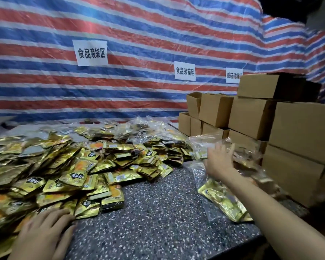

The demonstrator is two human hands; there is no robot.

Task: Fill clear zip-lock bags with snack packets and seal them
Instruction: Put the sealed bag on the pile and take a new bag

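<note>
Our left hand (43, 233) rests flat, fingers straight, on the heap of snack packets (73, 166), seemingly to gather some. Right of that heap, our right hand (219, 160) reaches with fingers spread among clear zip-lock bags (250, 152), probably for an empty one.

Left sign (90, 52) on tarp (139, 25) reads 食品装袋区, middle sign (185, 70) 食品装箱区.
</note>
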